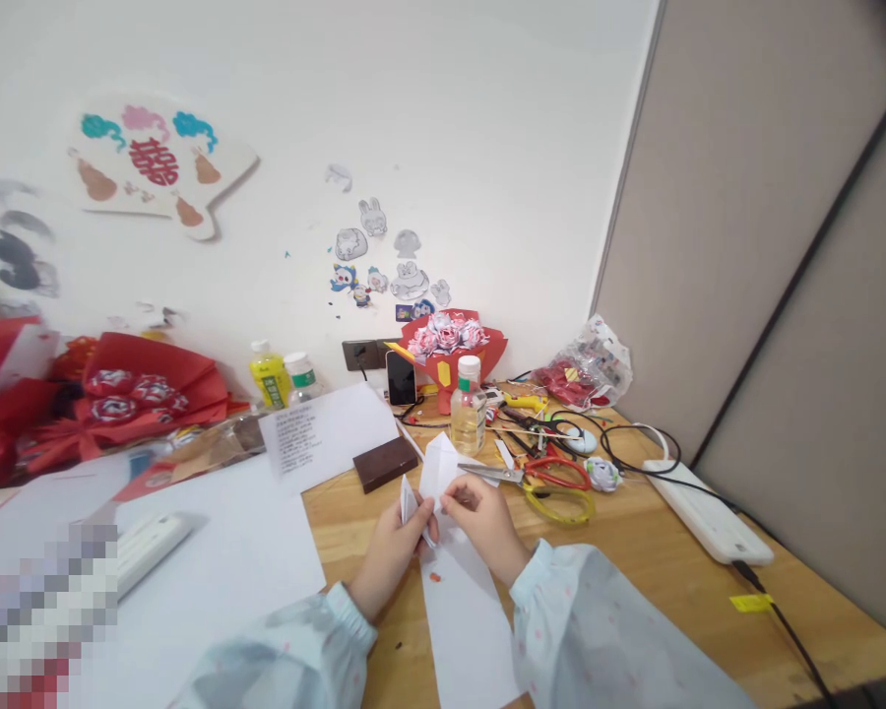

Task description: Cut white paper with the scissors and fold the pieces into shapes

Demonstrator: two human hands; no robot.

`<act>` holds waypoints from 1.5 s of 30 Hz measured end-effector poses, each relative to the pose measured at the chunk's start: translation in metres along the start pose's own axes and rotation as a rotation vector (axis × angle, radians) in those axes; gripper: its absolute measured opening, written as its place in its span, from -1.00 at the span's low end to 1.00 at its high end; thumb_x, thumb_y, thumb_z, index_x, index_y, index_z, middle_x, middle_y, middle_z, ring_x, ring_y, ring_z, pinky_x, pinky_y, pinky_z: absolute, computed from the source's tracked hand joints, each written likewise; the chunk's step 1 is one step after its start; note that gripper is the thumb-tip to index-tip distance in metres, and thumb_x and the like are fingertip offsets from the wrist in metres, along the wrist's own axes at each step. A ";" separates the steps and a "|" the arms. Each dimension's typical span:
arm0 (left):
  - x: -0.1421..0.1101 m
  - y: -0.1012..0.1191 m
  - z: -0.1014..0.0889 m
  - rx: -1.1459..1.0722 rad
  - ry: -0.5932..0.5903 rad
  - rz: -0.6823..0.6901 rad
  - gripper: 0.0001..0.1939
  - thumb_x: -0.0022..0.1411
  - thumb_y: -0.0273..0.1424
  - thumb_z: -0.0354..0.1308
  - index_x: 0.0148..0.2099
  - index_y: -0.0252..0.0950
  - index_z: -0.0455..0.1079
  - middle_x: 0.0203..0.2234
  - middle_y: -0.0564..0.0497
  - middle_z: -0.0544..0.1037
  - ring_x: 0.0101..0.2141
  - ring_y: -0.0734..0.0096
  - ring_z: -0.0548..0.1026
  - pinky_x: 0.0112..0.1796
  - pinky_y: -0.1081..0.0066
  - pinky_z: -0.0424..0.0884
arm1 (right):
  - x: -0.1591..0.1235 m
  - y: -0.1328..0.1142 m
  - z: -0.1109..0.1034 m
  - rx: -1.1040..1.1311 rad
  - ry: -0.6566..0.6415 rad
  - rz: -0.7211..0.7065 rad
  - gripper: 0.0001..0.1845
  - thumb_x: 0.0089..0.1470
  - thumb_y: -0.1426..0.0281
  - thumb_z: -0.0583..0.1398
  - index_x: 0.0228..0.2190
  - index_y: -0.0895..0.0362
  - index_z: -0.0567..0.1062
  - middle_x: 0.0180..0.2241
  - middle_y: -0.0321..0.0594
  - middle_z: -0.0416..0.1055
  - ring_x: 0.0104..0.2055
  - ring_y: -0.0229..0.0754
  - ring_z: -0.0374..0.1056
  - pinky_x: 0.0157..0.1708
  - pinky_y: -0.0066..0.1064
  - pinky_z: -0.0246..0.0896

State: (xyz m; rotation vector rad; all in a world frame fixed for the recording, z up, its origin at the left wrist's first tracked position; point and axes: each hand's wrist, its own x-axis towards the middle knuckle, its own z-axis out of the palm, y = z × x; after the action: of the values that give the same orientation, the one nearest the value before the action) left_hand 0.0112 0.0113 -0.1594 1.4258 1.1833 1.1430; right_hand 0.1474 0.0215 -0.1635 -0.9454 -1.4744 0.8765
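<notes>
My left hand (pixel 397 537) grips a small piece of folded white paper (pixel 408 498) between thumb and fingers; the folded piece stands up on edge. Close beside it, my right hand (pixel 479 514) has thumb and forefinger pinched together. What sits in that pinch, if anything, is too small to make out. Below both hands a long white paper strip (pixel 469 630) lies on the wooden table, with a small orange scrap (pixel 435 577) on it. Scissors with red handles (pixel 561 473) lie just beyond my right hand, blades toward the paper.
A dark brown block (pixel 385 464) lies left of the strip, near a handwritten sheet (pixel 332 433). Behind stand a bottle (pixel 468 409), a phone (pixel 401 378) and a red bouquet (pixel 454 345). On the right are yellow-handled scissors (pixel 561 507), a paper flower (pixel 603 474) and a white power strip (pixel 709 512).
</notes>
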 end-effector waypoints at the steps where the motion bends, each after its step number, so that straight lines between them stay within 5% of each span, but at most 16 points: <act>1: -0.001 0.002 0.001 0.012 0.000 0.002 -0.56 0.02 -0.03 0.07 -0.61 -0.31 0.25 -0.74 0.11 0.33 -0.73 0.56 0.21 -0.66 0.52 0.14 | 0.000 0.000 0.000 0.004 0.003 0.007 -0.92 -0.08 0.40 0.16 -0.54 0.15 0.37 -0.55 -0.30 0.37 -0.47 -0.24 0.31 -0.44 -0.44 0.22; 12: -0.005 0.008 0.005 0.118 -0.050 -0.057 -0.50 -0.01 0.05 0.03 -0.65 -0.30 0.23 -0.84 0.18 0.18 -0.77 0.58 0.13 -0.69 0.53 0.05 | 0.001 0.001 -0.001 -0.019 -0.008 0.024 -0.99 -0.12 0.45 0.16 -0.51 0.15 0.39 -0.53 -0.31 0.39 -0.45 -0.23 0.35 -0.42 -0.42 0.23; 29: -0.006 0.008 0.004 0.173 0.017 0.043 -0.56 0.02 -0.05 0.07 -0.66 -0.29 0.22 -0.79 0.14 0.25 -0.70 0.53 0.22 -0.62 0.52 0.16 | -0.002 0.008 0.001 -0.072 0.004 0.005 -0.84 -0.07 0.43 0.11 -0.34 0.12 0.36 -0.60 -0.42 0.20 -0.53 -0.28 0.23 -0.52 -0.48 0.13; 37: -0.002 0.001 0.002 0.011 -0.074 -0.040 -0.56 0.00 -0.04 0.07 -0.65 -0.29 0.22 -0.79 0.15 0.21 -0.74 0.58 0.13 -0.67 0.53 0.04 | 0.000 0.006 -0.004 -0.001 -0.154 -0.009 -0.78 0.08 0.45 0.00 -0.17 0.09 0.25 -0.62 -0.43 0.24 -0.54 -0.28 0.28 -0.48 -0.47 0.19; 42: -0.003 -0.005 -0.007 0.005 -0.219 -0.134 -0.61 0.00 -0.12 0.08 -0.68 -0.27 0.21 -0.81 0.13 0.24 -0.74 0.58 0.11 -0.68 0.51 0.01 | 0.015 0.007 -0.031 -0.053 0.053 -0.077 -0.65 0.09 0.37 0.04 -0.05 0.12 0.22 -0.42 -0.27 0.34 -0.45 -0.28 0.29 -0.45 -0.46 0.21; 45: -0.003 -0.007 -0.013 0.007 -0.284 -0.142 -0.71 0.00 -0.24 0.09 -0.65 -0.27 0.22 -0.80 0.12 0.29 -0.74 0.57 0.13 -0.67 0.51 0.02 | 0.023 0.009 -0.044 -0.034 -0.089 -0.049 -0.69 0.04 0.33 0.10 -0.14 0.13 0.34 -0.33 -0.22 0.35 -0.41 -0.28 0.29 -0.46 -0.48 0.21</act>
State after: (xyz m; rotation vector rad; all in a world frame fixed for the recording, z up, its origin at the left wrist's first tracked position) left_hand -0.0025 0.0103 -0.1651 1.4315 1.0680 0.8090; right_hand 0.1903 0.0470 -0.1583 -0.9006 -1.5866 0.8701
